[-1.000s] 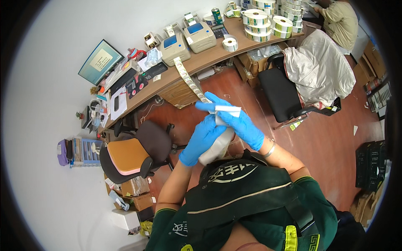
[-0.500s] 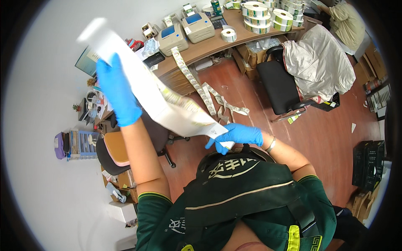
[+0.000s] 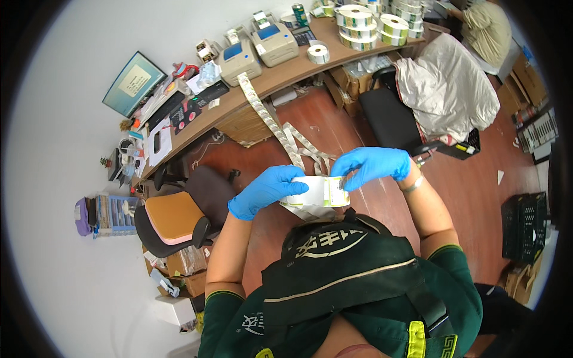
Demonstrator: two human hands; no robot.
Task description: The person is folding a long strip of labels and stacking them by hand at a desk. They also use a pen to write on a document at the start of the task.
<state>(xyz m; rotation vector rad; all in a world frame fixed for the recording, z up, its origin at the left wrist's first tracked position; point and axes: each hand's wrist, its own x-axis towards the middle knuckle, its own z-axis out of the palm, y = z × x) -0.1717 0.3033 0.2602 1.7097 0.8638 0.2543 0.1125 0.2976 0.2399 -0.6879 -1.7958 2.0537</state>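
Note:
Both my hands wear blue gloves and meet in front of my chest. My left hand (image 3: 265, 191) grips a folded white package (image 3: 314, 192) from its left side. My right hand (image 3: 370, 166) pinches the right end of the same package, where a small printed label (image 3: 338, 192) sits. A long strip of labels (image 3: 268, 119) hangs from a grey label printer (image 3: 240, 59) on the desk and trails down to the floor behind the package.
A curved wooden desk (image 3: 280, 83) carries two printers, label rolls (image 3: 373, 21) and a framed picture (image 3: 132, 82). A brown office chair (image 3: 179, 218) stands at left, a black chair draped with grey cloth (image 3: 444, 89) at right. Another person (image 3: 486, 27) sits far back right. A black crate (image 3: 525, 227) is on the floor.
My left hand came down from high at the left, where it held the white sheet stretched out. The sheet is now folded small between both hands.

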